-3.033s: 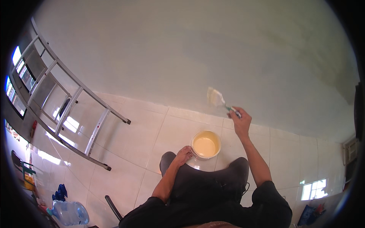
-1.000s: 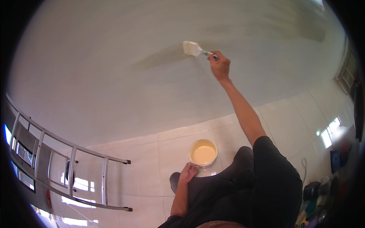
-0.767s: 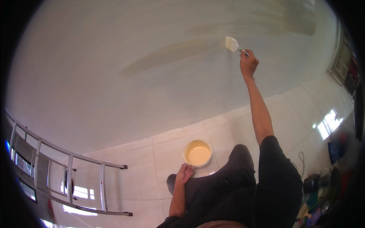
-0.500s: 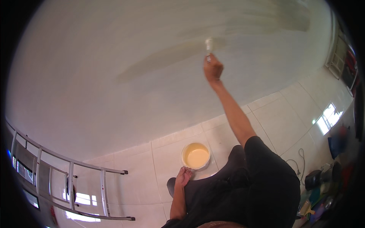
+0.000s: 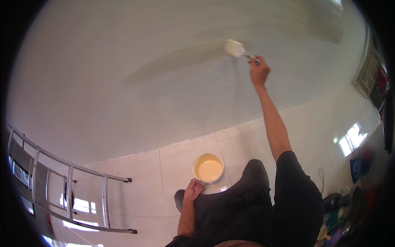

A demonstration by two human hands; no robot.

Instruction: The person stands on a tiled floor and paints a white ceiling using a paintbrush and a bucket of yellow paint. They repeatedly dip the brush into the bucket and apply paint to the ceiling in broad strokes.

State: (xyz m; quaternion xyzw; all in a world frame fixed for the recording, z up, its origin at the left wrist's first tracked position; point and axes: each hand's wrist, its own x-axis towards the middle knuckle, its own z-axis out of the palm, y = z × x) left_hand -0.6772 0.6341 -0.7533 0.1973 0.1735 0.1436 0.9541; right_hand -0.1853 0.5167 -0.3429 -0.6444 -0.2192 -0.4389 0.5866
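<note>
My right hand (image 5: 259,72) grips a wide paintbrush (image 5: 235,48) with pale, paint-covered bristles, raised against the grey-white wall (image 5: 103,90) beside a greyish olive streak. Low at the centre, my left hand (image 5: 193,189) pinches the edge or handle of a white bucket (image 5: 214,180) of cream-yellow paint, which sits on the tiled floor (image 5: 144,193) between my bent legs. Whether the bristles are touching the wall at this instant is hard to tell, as they are slightly blurred.
An aluminium ladder (image 5: 105,197) lies at the left. At the right are a window-like frame (image 5: 366,76), a looped cord (image 5: 323,177), a blue item (image 5: 356,168) and a jumble of several coloured objects (image 5: 337,214) near the lower edge.
Since three seconds ago my right hand has risen up the wall with the brush and the view has turned; in the last half second it has swung rightward. My left hand stays at the bucket.
</note>
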